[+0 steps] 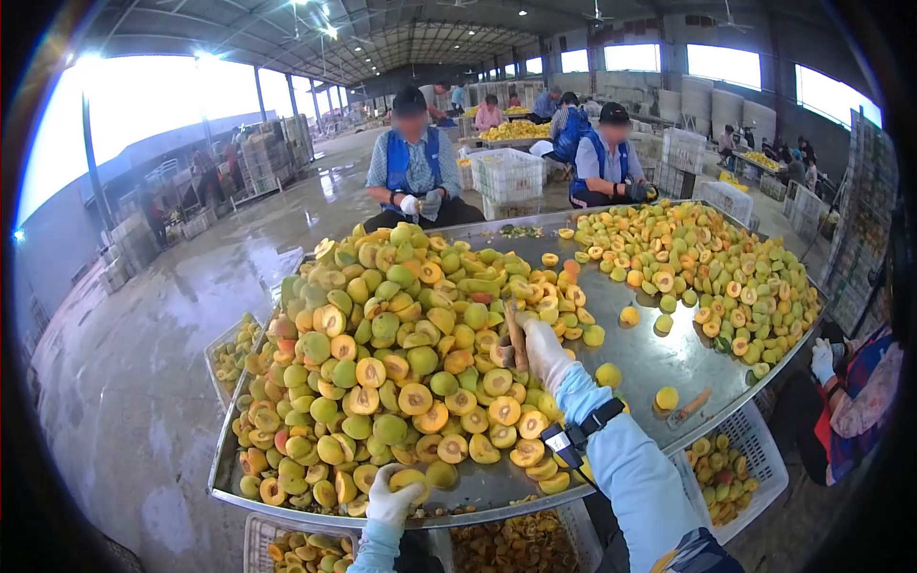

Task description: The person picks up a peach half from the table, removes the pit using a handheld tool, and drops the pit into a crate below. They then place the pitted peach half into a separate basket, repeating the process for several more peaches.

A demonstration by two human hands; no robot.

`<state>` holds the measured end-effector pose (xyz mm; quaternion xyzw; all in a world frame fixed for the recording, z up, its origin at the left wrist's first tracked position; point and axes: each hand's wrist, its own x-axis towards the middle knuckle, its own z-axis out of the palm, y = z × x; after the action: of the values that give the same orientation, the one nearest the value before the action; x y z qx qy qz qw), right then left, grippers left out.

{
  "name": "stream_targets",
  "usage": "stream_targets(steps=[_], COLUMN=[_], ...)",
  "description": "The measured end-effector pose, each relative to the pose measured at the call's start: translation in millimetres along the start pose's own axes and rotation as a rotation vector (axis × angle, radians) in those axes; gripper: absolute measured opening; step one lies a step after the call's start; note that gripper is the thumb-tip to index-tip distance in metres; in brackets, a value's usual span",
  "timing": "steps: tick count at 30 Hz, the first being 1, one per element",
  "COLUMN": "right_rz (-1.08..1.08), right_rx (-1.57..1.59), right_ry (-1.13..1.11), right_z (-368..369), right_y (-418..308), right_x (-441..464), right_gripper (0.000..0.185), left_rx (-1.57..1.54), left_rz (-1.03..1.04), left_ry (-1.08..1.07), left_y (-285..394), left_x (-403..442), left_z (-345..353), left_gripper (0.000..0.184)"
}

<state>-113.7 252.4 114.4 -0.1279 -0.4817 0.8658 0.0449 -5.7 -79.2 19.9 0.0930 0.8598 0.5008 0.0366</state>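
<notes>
My left hand (390,498), in a white glove, is at the near edge of the metal table, its fingers closed around a halved peach (409,480). My right hand (546,355), also gloved, reaches over the table's middle and grips a wooden-handled tool (517,336); the glove hides part of it, and I cannot make out its working end. Beneath and left of the right hand spreads a large heap of halved yellow-green peaches (382,334), many with cut faces showing. A few loose peaches (666,397) lie to its right.
Another wooden-handled tool (690,408) rests near the right edge of the metal table (659,349). A second peach heap (697,267) covers the far right. Crates (764,468) with peach pieces stand below. Two co-workers (415,172) sit across; another person's gloved hand (822,361) is at right.
</notes>
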Motion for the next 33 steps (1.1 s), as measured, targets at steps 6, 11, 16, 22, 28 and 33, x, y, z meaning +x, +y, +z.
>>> stream_targets(steps=[6,11,16,22,28,33], right_rz=[-0.008,-0.025,-0.035,-0.016,0.021,0.028], right_rx=[-0.136,-0.173,-0.199,-0.289,-0.359,-0.293], right_ry=[0.020,-0.018,-0.013,-0.041,-0.005,-0.015], right_z=[-7.0,0.5,5.5,-2.9,0.4,-11.9], right_y=[17.5,20.0,16.6,32.4,34.8,38.5], right_x=[8.7,-6.5,-18.9,-23.0,-39.1,-31.8], right_gripper=[0.032,0.039,0.042,0.037,0.037,0.042], left_rx=[-0.851,-1.258,-1.536,-1.566,-1.562,-1.590], left_rz=[-0.281,-0.377,-0.449,-0.423,-0.473,-0.400], left_ry=[0.185,0.090,0.036,0.003,0.023,-0.075], left_y=[-3.7,-20.3,-11.2,-19.2,-1.7,-17.0], left_x=[-7.8,-9.4,-20.6,-33.0,-38.8,-32.5], left_z=[11.1,10.7,13.9,22.7,18.8,13.2], left_gripper=[0.035,0.048,0.048,0.050,0.049,0.051])
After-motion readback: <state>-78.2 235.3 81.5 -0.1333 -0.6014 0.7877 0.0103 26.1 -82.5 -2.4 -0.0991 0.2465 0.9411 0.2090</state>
